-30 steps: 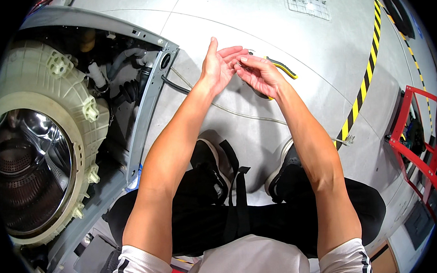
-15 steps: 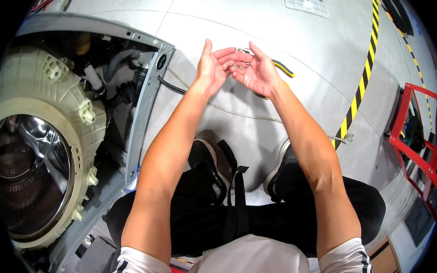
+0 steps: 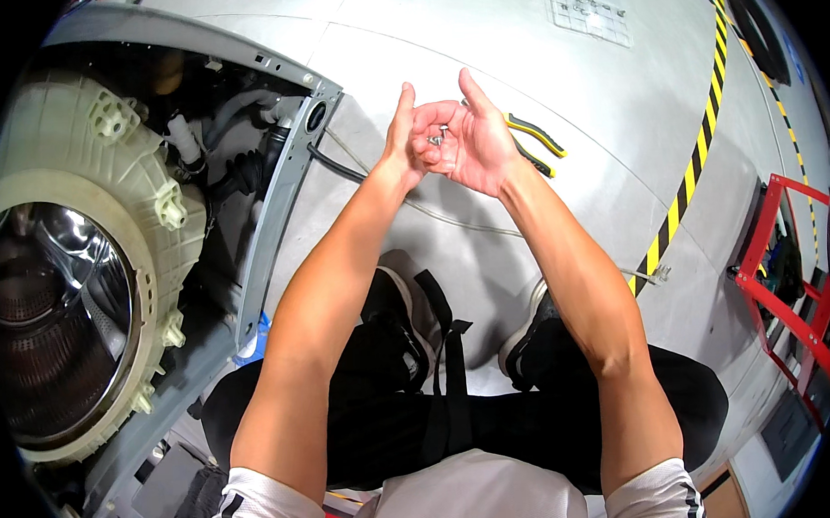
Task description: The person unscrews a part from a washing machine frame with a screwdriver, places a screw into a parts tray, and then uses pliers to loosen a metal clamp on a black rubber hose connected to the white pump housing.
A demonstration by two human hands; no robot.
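Observation:
In the head view, my right hand is cupped palm up, cradling small metal screws near its fingers. My left hand sits against it from the left, thumb raised, most of its fingers hidden behind the right. Behind my right hand, black-and-yellow pliers lie on the floor.
An opened washing machine, its drum and hoses exposed, fills the left side. A cable crosses the floor. Yellow-black tape runs down the right, near a red metal frame. A gridded plastic case lies at the top.
My right hand has turned palm up and moved left and slightly down over my left fingers. Small screws now show in it, and more of the pliers is uncovered.

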